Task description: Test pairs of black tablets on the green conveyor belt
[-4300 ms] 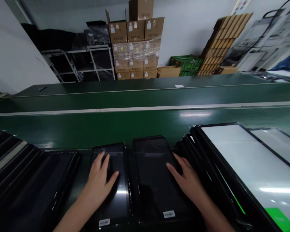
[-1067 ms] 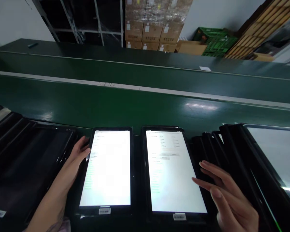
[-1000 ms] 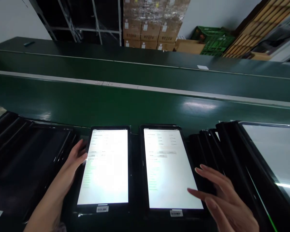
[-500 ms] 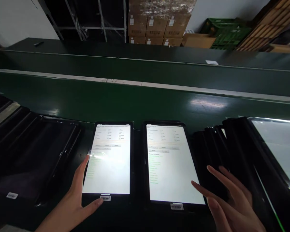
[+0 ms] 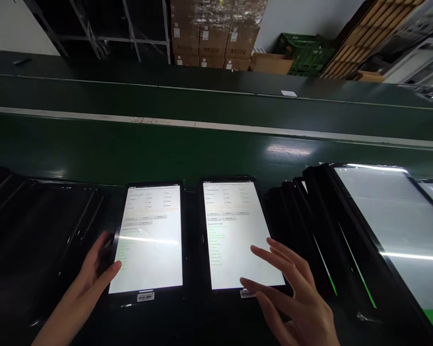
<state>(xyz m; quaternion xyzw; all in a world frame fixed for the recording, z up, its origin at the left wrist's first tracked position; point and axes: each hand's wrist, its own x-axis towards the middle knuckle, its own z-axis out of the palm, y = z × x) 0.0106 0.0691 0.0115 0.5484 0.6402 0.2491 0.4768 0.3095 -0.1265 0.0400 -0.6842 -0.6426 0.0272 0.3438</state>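
Two lit tablets stand side by side, each showing check boxes, grey buttons and green text. My left hand (image 5: 88, 278) is at the left edge of the left tablet (image 5: 155, 266). Its thumb overlaps the screen's edge, while the other fingers curl at the side, partly in shadow, gripping that edge. Over the lower right of the right tablet (image 5: 231, 240) is my right hand (image 5: 296, 298), fingers spread and holding nothing. One fingertip covers part of the barcode label (image 5: 247, 293) below that screen. Whether any right fingertip touches the glass, I cannot tell.
Dark tablets (image 5: 50, 226) lean in an overlapping row at the left. At the right, several more overlap, including a lit one (image 5: 386, 206). Behind runs a green work surface (image 5: 231, 154) with a pale strip (image 5: 238, 129). Cartons (image 5: 212, 41) and a green crate (image 5: 306, 53) stand farther back.
My left thumb has left the barcode label and moved up to the left tablet's edge. My right hand has moved left over the right tablet. The view has shifted rightward.
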